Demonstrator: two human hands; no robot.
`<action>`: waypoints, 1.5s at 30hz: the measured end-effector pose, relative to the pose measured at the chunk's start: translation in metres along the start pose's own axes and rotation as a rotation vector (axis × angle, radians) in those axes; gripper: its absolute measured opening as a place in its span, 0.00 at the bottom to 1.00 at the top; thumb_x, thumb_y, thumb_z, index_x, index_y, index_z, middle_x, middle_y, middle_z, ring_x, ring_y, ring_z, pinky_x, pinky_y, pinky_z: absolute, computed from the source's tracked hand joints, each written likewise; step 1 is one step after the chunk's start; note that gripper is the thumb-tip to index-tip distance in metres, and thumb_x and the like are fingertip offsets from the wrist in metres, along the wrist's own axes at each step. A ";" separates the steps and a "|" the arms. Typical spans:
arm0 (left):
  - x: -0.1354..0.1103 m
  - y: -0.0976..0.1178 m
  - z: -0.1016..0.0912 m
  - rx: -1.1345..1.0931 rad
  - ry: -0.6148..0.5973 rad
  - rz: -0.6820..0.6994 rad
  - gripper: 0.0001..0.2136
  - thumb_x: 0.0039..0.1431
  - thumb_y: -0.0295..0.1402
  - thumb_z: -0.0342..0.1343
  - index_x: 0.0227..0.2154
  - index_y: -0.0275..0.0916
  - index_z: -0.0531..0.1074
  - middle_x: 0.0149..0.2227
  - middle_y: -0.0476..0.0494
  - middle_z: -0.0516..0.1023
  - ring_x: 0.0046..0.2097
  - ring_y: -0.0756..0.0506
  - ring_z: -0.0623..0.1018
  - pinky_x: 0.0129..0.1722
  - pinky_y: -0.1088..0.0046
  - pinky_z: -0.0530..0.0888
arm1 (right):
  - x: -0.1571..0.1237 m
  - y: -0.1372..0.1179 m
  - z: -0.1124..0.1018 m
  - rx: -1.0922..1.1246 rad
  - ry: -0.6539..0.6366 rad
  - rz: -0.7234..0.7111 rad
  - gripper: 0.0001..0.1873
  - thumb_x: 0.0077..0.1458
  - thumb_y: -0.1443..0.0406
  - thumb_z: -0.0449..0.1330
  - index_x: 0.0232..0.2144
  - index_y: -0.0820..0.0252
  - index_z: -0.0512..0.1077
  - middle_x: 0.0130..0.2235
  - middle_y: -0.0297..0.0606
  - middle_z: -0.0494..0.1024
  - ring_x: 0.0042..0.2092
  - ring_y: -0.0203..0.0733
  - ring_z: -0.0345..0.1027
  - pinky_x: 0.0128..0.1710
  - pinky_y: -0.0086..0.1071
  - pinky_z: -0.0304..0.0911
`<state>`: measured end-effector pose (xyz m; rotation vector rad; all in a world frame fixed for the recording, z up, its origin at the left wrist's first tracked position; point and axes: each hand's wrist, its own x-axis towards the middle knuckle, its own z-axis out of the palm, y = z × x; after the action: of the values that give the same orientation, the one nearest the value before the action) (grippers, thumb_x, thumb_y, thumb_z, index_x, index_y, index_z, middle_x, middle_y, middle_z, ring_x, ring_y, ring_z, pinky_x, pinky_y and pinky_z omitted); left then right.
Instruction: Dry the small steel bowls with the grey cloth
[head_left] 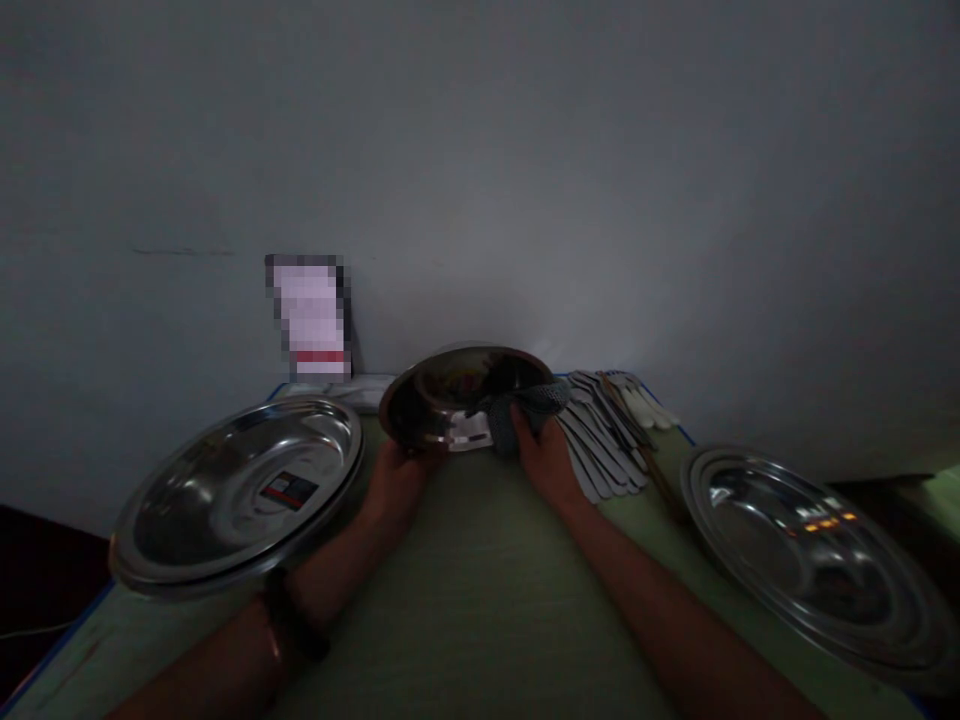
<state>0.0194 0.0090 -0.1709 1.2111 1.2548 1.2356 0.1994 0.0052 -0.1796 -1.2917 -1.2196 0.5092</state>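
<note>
A shiny steel bowl (442, 395) is tilted toward me above the far middle of the table. My left hand (396, 480) grips its lower left rim from beneath. My right hand (544, 455) presses a grey cloth (517, 410) against the bowl's right side, fingers curled round the cloth. A white label shows on the bowl's lower wall.
A stack of large steel plates (240, 490) with a sticker sits at the left, overhanging the table edge. Another large steel plate (810, 550) lies at the right. Several spoons and utensils (607, 430) lie behind my right hand. A blurred card (311, 315) leans on the grey wall. The green table (480, 600) has a blue border.
</note>
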 end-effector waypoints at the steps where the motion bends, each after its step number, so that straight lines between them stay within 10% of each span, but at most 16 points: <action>1: -0.001 0.001 0.001 0.010 -0.006 0.009 0.17 0.44 0.36 0.64 0.39 0.37 0.77 0.41 0.40 0.83 0.49 0.34 0.78 0.52 0.53 0.71 | 0.000 0.000 -0.001 0.005 -0.009 0.013 0.22 0.56 0.50 0.53 0.38 0.61 0.76 0.41 0.47 0.81 0.46 0.50 0.75 0.46 0.39 0.67; 7: -0.006 0.005 0.008 0.049 -0.028 0.109 0.19 0.47 0.37 0.62 0.43 0.36 0.76 0.48 0.37 0.80 0.54 0.32 0.75 0.58 0.52 0.66 | -0.002 0.001 -0.009 0.076 0.008 0.181 0.22 0.54 0.47 0.56 0.27 0.60 0.70 0.14 0.31 0.69 0.14 0.39 0.63 0.15 0.30 0.57; 15: -0.012 0.009 0.003 0.028 -0.031 0.287 0.33 0.50 0.35 0.62 0.61 0.41 0.63 0.57 0.41 0.74 0.59 0.38 0.71 0.59 0.59 0.67 | 0.004 0.000 -0.006 0.190 0.180 -0.080 0.13 0.48 0.58 0.59 0.35 0.57 0.73 0.27 0.35 0.79 0.30 0.41 0.71 0.35 0.35 0.69; 25: -0.007 0.004 0.017 -0.386 -0.057 -0.168 0.26 0.46 0.41 0.66 0.49 0.38 0.73 0.51 0.37 0.79 0.54 0.35 0.76 0.54 0.56 0.72 | -0.006 -0.007 -0.008 -0.022 -0.072 0.188 0.25 0.54 0.46 0.55 0.17 0.56 0.65 0.12 0.30 0.66 0.16 0.38 0.64 0.20 0.29 0.58; 36: -0.020 0.011 0.011 0.059 0.060 0.268 0.28 0.60 0.41 0.53 0.63 0.42 0.59 0.63 0.41 0.67 0.64 0.41 0.65 0.63 0.61 0.61 | 0.005 0.003 -0.005 0.180 0.154 -0.150 0.16 0.51 0.60 0.56 0.41 0.58 0.75 0.39 0.41 0.81 0.49 0.46 0.71 0.54 0.44 0.61; 45: 0.000 -0.004 0.005 0.027 -0.007 0.011 0.27 0.54 0.53 0.55 0.44 0.33 0.77 0.43 0.34 0.82 0.47 0.32 0.79 0.48 0.53 0.73 | 0.000 0.002 -0.008 -0.014 0.058 0.087 0.18 0.52 0.50 0.57 0.25 0.59 0.72 0.23 0.37 0.76 0.30 0.46 0.71 0.33 0.37 0.66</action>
<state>0.0239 0.0093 -0.1754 1.2421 1.2647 1.2247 0.2071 0.0022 -0.1802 -1.3668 -1.1244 0.5223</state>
